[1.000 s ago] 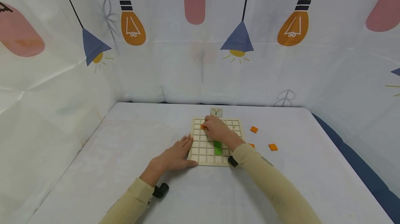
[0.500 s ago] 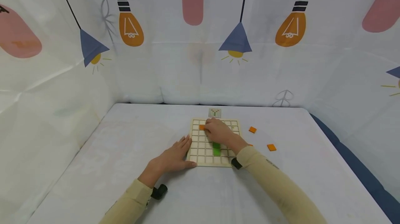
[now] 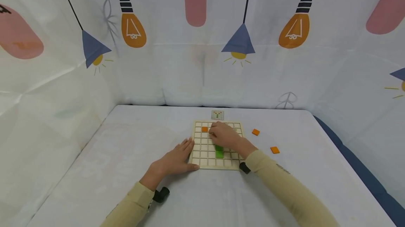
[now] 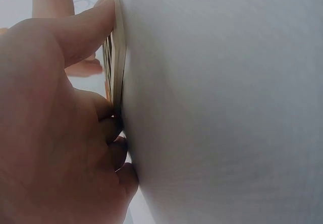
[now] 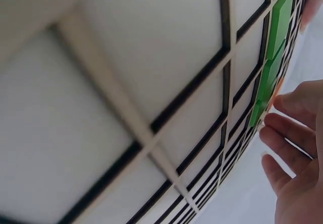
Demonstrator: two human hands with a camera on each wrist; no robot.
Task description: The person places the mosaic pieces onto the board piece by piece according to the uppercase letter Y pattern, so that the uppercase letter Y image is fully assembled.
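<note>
A pale wooden grid board point(image 3: 211, 167) lies on the white table. My left hand point(image 3: 175, 158) rests along its left edge, fingers straight, with the thumb at the near left corner, and the left wrist view shows that thumb point(image 4: 93, 30) against the board's side. Over the upper middle of the board is my right hand point(image 3: 226, 136), its fingers loosely bent just right of an orange square tile point(image 3: 204, 129) set in a cell. No tile shows between the fingers. Green tiles point(image 3: 219, 154) fill cells below the right hand, which partly covers them; the right wrist view also shows them.
Behind the board lies a small printed pattern card point(image 3: 217, 115). Two loose orange tiles, one farther back point(image 3: 255, 132) and one nearer point(image 3: 275, 150), lie to the board's right. A patterned white cloth point(image 3: 177, 75) hangs behind the table.
My right hand has drawn slightly right and nearer, uncovering the whole orange tile on the board. The right sleeve now covers another orange tile beside the board. My left hand stays put.
</note>
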